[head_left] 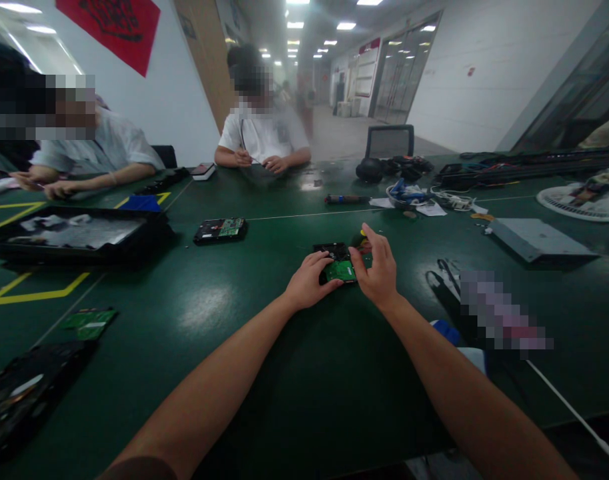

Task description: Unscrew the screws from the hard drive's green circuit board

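Note:
A hard drive (340, 270) with a green circuit board and a black part lies on the dark green table in front of me. My left hand (312, 279) grips its left side, the fingers over the top and the thumb along the near edge. On the right, my right hand (377, 270) is closed around a small screwdriver (363, 239) with a yellow and dark handle, held beside the drive. The screwdriver's tip is hidden by the fingers. Another hard drive (220, 230) with its green board showing rests to the left, farther off.
At the left stand a black tray (74, 233), a loose green board (90, 323) and a black drive (29, 387). A grey metal box (540, 240), a bowl of blue items (408, 193) and a pen-like tool (347, 199) lie to the right. Two people sit across the table.

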Tool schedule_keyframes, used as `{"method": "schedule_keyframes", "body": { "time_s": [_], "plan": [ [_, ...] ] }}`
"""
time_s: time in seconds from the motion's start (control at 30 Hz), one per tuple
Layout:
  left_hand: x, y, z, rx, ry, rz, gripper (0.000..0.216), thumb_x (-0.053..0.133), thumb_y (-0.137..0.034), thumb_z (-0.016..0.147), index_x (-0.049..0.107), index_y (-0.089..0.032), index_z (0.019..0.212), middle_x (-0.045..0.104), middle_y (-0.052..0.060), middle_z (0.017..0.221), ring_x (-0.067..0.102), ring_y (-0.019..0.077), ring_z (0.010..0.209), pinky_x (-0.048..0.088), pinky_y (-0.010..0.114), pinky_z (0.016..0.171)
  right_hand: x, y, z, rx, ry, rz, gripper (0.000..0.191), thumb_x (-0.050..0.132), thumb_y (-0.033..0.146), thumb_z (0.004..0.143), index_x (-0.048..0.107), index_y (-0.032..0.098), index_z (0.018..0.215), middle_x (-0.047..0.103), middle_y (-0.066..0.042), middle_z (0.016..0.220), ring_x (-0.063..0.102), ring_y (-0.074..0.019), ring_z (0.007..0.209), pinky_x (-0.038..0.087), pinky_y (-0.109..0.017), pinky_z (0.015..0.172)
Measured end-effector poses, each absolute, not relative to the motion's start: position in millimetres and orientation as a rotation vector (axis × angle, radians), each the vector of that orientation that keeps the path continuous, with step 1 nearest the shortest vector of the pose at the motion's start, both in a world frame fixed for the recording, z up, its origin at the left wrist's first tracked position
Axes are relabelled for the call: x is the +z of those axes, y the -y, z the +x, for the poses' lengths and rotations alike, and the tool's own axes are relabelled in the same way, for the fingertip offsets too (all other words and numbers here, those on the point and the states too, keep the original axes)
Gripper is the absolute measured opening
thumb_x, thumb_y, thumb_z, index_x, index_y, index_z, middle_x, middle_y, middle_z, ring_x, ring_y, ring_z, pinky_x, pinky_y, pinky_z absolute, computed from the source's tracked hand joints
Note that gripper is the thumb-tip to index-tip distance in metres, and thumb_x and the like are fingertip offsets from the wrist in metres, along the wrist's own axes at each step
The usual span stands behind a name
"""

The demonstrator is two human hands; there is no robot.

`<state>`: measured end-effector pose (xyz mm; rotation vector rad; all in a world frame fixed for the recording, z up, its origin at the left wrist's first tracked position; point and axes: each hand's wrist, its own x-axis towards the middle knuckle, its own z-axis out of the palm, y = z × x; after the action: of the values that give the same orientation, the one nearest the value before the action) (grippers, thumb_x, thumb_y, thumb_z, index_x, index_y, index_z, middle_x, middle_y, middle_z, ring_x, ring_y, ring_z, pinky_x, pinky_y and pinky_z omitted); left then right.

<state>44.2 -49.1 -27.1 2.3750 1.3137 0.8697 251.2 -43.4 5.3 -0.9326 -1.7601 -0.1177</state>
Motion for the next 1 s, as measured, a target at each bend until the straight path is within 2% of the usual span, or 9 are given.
{"method": "schedule_keyframes", "body": {
  "time_s": [0.2,0.37,0.53,0.7,0.87,1.0],
  "plan": [
    [-27.4,49.6,44.3,0.867,-1.323,2.373,0.063,0.069,-0.057,0.089,0.06,-0.017,0.138,0.053,0.015,0.153,0.043,0.0322,0.147,0.037,0.052,0.124,5.0,44.7,249.8,-0.1,1.77,-0.936,0.058,0.05,0.029,0.103,0.033,0.031,0.159,0.06,-0.012,0.138,0.067,-0.026,0.107,0.061,-0.05,0.093],
    [-29.0,49.0,44.6,0.872,-1.323,2.377,0.064,0.069,-0.057,0.088,0.06,-0.018,0.138,0.053,0.015,0.153,0.043,0.0319,0.147,0.038,0.052,0.124,6.2,45.3,249.6,-0.098,1.767,-0.916,0.057,0.056,0.03,0.101,0.04,0.032,0.155,0.062,-0.01,0.126,0.066,-0.0244,0.1,0.062,-0.048,0.09],
    [-29.7,48.0,44.6,0.879,-1.323,2.374,0.063,0.069,-0.058,0.088,0.06,-0.018,0.137,0.053,0.015,0.152,0.044,0.0324,0.147,0.038,0.053,0.123,5.3,44.5,248.7,-0.087,1.767,-0.917,0.06,0.051,0.026,0.102,0.033,0.032,0.159,0.059,-0.011,0.135,0.066,-0.024,0.103,0.06,-0.049,0.093],
    [-28.3,49.0,44.5,0.873,-1.324,2.378,0.063,0.069,-0.057,0.089,0.06,-0.018,0.137,0.053,0.015,0.153,0.043,0.0327,0.147,0.038,0.054,0.123,4.4,44.2,249.3,-0.072,1.761,-0.927,0.061,0.057,0.031,0.1,0.036,0.03,0.157,0.059,-0.012,0.132,0.065,-0.0259,0.106,0.063,-0.046,0.087],
    [-27.1,49.9,44.3,0.864,-1.33,2.36,0.063,0.07,-0.057,0.088,0.06,-0.019,0.137,0.052,0.014,0.154,0.042,0.0327,0.148,0.038,0.054,0.123,5.5,44.6,248.6,-0.085,1.782,-0.945,0.061,0.049,0.028,0.103,0.03,0.029,0.161,0.057,-0.013,0.138,0.065,-0.0254,0.107,0.061,-0.049,0.094],
    [-27.3,49.3,43.9,0.865,-1.32,2.361,0.062,0.07,-0.056,0.088,0.06,-0.02,0.137,0.052,0.014,0.153,0.043,0.0324,0.147,0.038,0.054,0.123,5.6,45.0,248.0,-0.072,1.755,-0.92,0.06,0.055,0.031,0.101,0.035,0.03,0.158,0.058,-0.012,0.133,0.064,-0.0252,0.106,0.063,-0.045,0.087]
  ]
}}
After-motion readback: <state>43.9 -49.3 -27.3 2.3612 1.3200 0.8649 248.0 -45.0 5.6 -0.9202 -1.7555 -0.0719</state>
